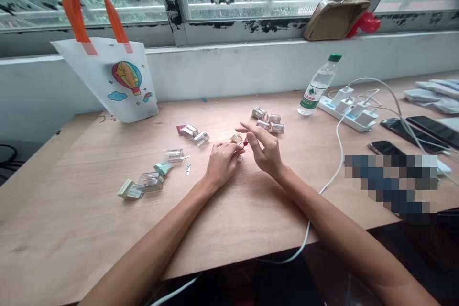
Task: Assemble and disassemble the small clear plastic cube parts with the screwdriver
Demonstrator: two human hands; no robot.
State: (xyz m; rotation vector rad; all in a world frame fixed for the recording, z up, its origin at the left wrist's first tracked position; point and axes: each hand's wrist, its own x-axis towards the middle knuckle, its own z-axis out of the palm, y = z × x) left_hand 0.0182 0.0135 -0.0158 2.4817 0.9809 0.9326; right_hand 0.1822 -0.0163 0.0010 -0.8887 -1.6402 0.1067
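At the middle of the table, my left hand (224,158) is closed with its fingertips pinched together. A small pale piece (240,158) shows just under them, mostly hidden. My right hand (265,148) has its thumb and forefinger at a small red-handled tool (245,142), which looks like a screwdriver; its thin end points down toward my left fingertips. Just beyond the hands lies a cream plastic piece (235,137). Left of them are clear plastic cases (174,155), a mint-green piece (163,168) and small flat metal blades (188,169).
Several clear cases (276,128) lie beyond my right hand. A water bottle (317,88) stands by a power strip (351,114) with white cables. Phones (412,134) lie at the right. A white bag (118,81) with orange handles stands at the back left.
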